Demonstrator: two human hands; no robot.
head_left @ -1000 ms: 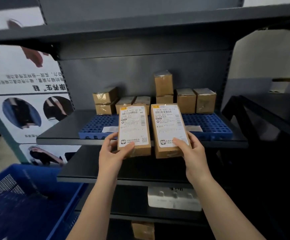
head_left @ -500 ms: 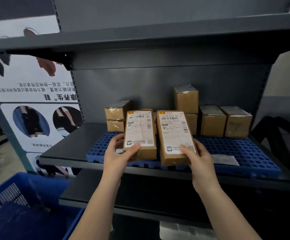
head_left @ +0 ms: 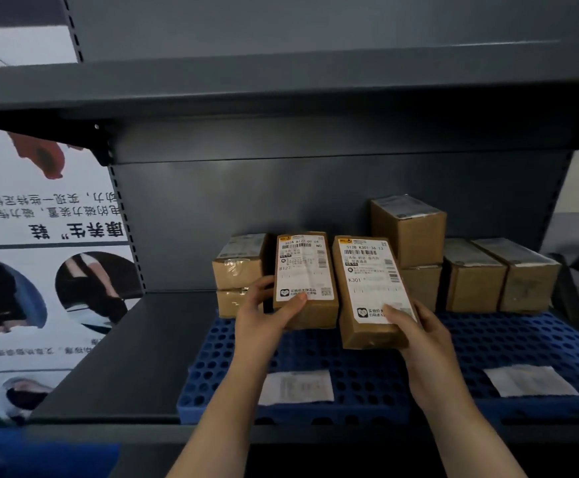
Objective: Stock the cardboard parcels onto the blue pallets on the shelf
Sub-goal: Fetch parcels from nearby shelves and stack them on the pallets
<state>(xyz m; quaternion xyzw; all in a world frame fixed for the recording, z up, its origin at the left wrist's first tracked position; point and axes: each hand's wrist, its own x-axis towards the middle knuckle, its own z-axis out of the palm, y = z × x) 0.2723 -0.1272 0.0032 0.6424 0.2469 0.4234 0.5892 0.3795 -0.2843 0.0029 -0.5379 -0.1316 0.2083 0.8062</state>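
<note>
My left hand (head_left: 263, 319) grips a flat cardboard parcel labelled B127 (head_left: 303, 277) by its near end, label up. In my right hand (head_left: 415, 334) is a second flat parcel labelled K301 (head_left: 370, 288), held the same way. Both parcels hover over the blue perforated pallets (head_left: 360, 377) on the shelf, tilted up toward me. Behind them at the back of the pallets stand stacked parcels on the left (head_left: 238, 270), a two-high stack (head_left: 408, 229) in the middle, and two parcels side by side on the right (head_left: 498, 274).
White paper slips lie on the pallets' front: one (head_left: 296, 386) between my arms, one (head_left: 529, 379) to the right. Grey shelf board (head_left: 136, 357) lies bare left of the pallets. A shelf above (head_left: 281, 81) overhangs. A poster (head_left: 39, 253) stands at the left.
Both hands have carried the parcels forward and up, from in front of the shelf edge to over the blue pallets. The view has moved closer to the shelf.
</note>
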